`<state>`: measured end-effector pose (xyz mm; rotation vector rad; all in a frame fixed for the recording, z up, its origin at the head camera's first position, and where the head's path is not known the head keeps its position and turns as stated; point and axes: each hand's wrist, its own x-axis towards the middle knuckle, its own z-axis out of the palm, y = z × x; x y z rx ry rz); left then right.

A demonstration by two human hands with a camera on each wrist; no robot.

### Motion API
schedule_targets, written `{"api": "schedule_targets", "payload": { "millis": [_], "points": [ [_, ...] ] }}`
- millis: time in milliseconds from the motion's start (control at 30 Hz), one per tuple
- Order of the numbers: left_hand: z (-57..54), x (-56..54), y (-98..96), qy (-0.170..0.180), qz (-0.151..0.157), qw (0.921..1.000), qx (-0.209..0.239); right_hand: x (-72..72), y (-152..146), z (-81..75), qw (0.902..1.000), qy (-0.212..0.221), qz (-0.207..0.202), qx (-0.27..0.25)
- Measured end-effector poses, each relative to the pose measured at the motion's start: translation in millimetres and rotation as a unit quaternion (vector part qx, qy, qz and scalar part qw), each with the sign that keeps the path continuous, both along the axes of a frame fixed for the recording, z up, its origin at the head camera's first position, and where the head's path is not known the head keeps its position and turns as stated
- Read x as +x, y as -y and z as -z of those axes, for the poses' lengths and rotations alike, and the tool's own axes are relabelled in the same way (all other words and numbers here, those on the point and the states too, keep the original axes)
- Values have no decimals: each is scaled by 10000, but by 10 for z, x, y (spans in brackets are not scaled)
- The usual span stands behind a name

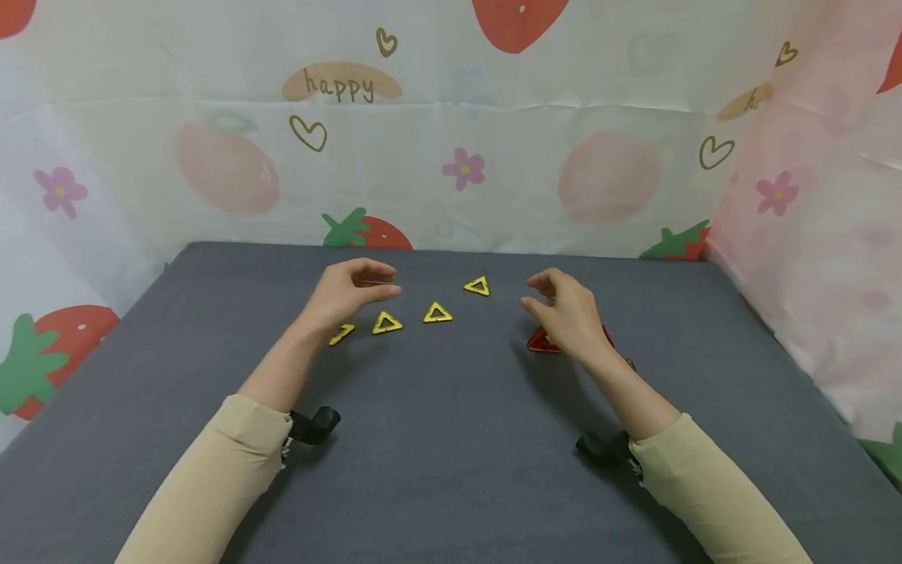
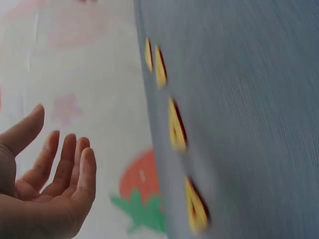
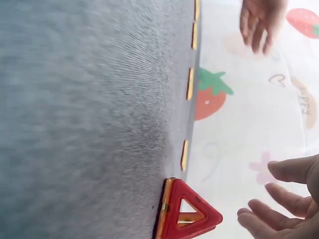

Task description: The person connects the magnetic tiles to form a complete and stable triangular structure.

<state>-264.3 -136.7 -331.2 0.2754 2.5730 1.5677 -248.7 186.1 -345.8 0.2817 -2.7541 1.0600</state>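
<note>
Several yellow triangular frames with open centres lie spaced out on the cloth. One yellow triangle (image 1: 341, 334) sits partly hidden under my left hand (image 1: 355, 286), which is held above the table with its fingers loosely bent and nothing in them. To its right are a second yellow triangle (image 1: 387, 323) and a third yellow triangle (image 1: 438, 313); the farthest yellow triangle (image 1: 478, 286) is nearer the back edge. My right hand (image 1: 569, 313) hovers with thumb and fingers apart, holding nothing. Below it, a red triangular frame (image 3: 213, 217) stands raised beside an orange-yellow piece (image 3: 163, 211); the hand and wrist cover much of these in the head view.
A dark grey cloth (image 1: 437, 439) covers the table. Behind it hangs a pale curtain (image 1: 521, 102) printed with strawberries, hearts and flowers, continuing along both sides. A black strap (image 1: 315, 425) sticks out at the left cuff, and another black strap (image 1: 601, 450) at the right.
</note>
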Motion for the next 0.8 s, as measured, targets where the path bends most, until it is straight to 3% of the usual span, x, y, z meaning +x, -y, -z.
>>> {"api": "schedule_targets", "payload": {
  "millis": [167, 367, 533, 800],
  "points": [
    [99, -11, 527, 165, -128, 9989, -415, -107, 92, -42, 9997, 11, -130, -228],
    [328, -78, 884, 581, 44, 9947, -850, -263, 222, -56, 9976, 357, -201, -565],
    [484, -132, 1021, 722, 429, 9911, -1031, -415, 367, -25, 9948, 750, -148, -673],
    [556, -153, 1025, 516, 603, 9884, -1299, -670, 491, 34, 9904, 1223, -28, -642]
  ]
}}
